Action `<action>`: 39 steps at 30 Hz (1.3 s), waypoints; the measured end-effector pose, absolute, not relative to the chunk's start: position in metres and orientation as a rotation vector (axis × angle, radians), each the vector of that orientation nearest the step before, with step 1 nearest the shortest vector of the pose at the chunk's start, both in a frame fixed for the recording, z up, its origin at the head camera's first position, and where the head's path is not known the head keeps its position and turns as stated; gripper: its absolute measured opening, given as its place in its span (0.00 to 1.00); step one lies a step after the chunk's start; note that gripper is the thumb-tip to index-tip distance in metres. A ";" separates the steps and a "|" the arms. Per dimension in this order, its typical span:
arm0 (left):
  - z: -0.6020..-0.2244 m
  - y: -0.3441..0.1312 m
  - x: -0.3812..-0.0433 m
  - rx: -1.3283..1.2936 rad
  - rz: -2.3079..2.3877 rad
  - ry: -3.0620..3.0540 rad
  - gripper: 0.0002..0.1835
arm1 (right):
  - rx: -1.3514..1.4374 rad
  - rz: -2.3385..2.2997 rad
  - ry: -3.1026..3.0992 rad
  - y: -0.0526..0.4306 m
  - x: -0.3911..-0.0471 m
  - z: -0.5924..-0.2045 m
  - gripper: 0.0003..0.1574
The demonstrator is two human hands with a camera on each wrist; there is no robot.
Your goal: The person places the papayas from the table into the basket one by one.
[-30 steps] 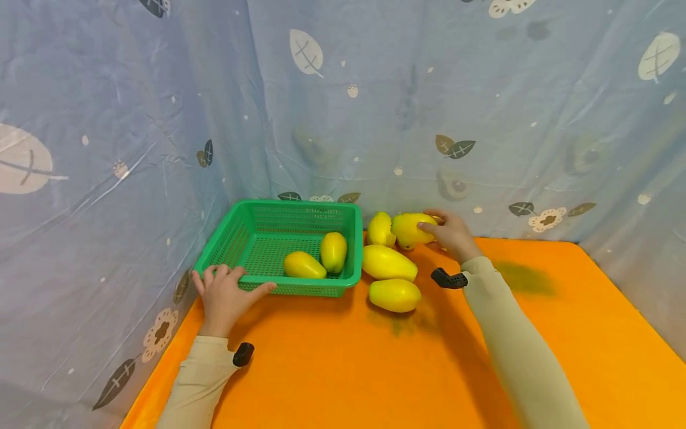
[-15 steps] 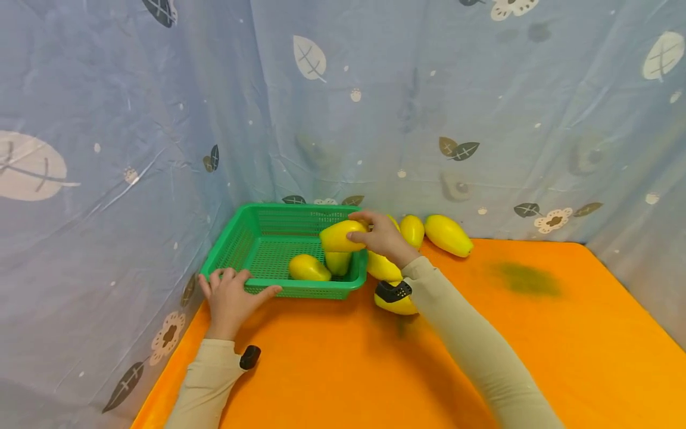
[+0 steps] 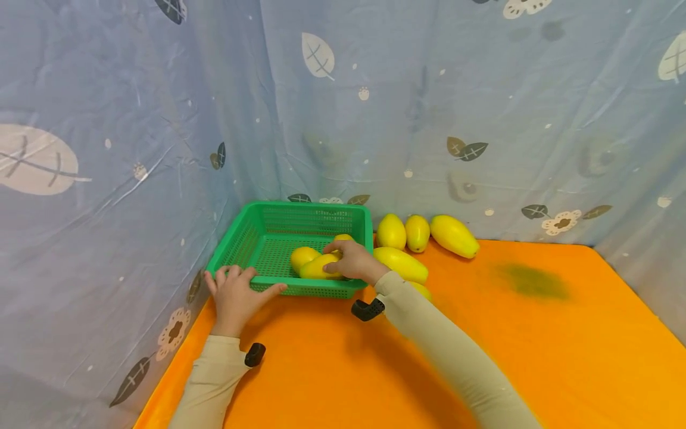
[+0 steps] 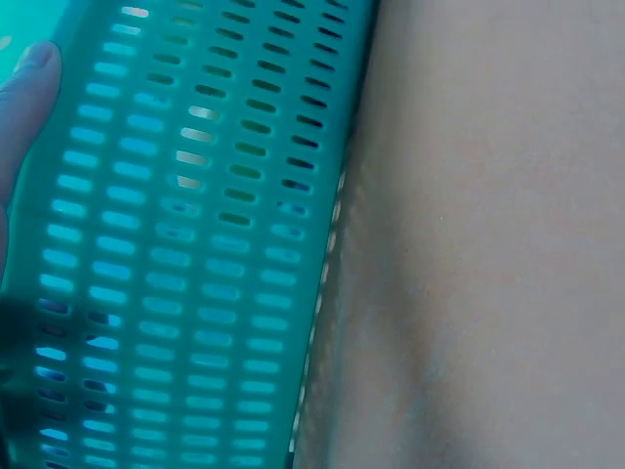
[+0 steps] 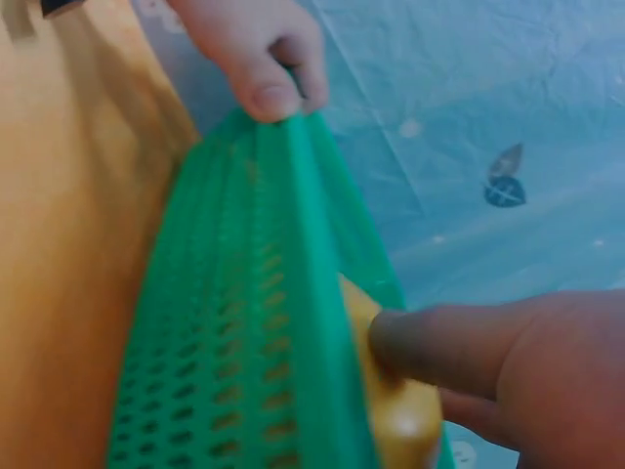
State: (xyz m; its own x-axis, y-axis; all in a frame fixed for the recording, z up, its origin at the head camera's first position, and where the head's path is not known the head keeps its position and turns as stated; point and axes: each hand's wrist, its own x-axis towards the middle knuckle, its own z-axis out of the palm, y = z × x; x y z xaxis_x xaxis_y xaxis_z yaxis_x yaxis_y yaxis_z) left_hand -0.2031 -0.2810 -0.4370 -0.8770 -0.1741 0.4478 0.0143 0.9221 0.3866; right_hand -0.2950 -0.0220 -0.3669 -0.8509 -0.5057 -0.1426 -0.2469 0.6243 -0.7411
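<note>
A green plastic basket [image 3: 286, 283] with slotted walls stands at the back left of the orange surface. My left hand [image 3: 236, 298] grips its front-left rim, thumb along the front edge. In the right wrist view, the left hand [image 5: 264, 59] pinches the rim. My right hand [image 3: 354, 261] reaches inside the basket and holds a yellow papaya [image 3: 316, 268] near the front right. In the right wrist view, the thumb presses on this papaya [image 5: 405, 410]. Two more lie inside: a papaya [image 3: 302, 256] beside the held one and a papaya [image 3: 343, 237] partly hidden behind the right hand.
Right of the basket, several yellow papayas lie on the orange surface [image 3: 321, 357]: a row at the back, with a long papaya [image 3: 452, 235] at its right end, and a papaya [image 3: 402, 264] in front. The right sleeve partly covers another papaya [image 3: 420, 290]. A patterned curtain [image 3: 396, 119] hangs behind.
My right hand has carried a papaya from the back group leftward over the basket's right rim and down inside. The left hand still grips the rim.
</note>
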 end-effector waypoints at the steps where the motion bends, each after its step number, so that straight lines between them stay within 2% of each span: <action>1: -0.437 -0.281 -0.203 0.116 -0.529 -2.595 0.40 | -0.605 -1.068 2.501 -0.024 -0.294 -0.369 0.28; 9: -0.436 -0.279 -0.202 0.129 -0.545 -2.620 0.40 | -0.638 -1.035 2.478 -0.030 -0.293 -0.377 0.28; 17: -0.438 -0.277 -0.203 0.118 -0.547 -2.597 0.40 | -0.633 -1.217 2.486 -0.011 -0.290 -0.368 0.30; 23: -0.438 -0.279 -0.203 0.101 -0.543 -2.558 0.40 | -0.625 -1.501 2.481 0.038 -0.288 -0.346 0.30; 28: -0.437 -0.281 -0.203 0.101 -0.537 -2.558 0.40 | -0.439 -1.754 2.446 0.098 -0.287 -0.339 0.32; 33: -0.435 -0.283 -0.203 0.094 -0.543 -2.549 0.41 | -0.229 -1.899 2.401 0.150 -0.285 -0.347 0.35; 39: -0.437 -0.280 -0.203 0.097 -0.553 -2.572 0.41 | -0.053 -1.963 2.340 0.184 -0.282 -0.369 0.41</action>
State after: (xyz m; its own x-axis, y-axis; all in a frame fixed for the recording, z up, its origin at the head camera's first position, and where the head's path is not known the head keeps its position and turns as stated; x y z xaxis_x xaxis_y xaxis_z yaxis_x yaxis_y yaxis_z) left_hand -0.2034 -0.2802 -0.4375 -0.8709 -0.1695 0.4613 0.0352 0.9147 0.4026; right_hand -0.2822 0.1836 -0.3691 -0.9956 -0.0822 -0.0445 0.0296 0.1750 -0.9841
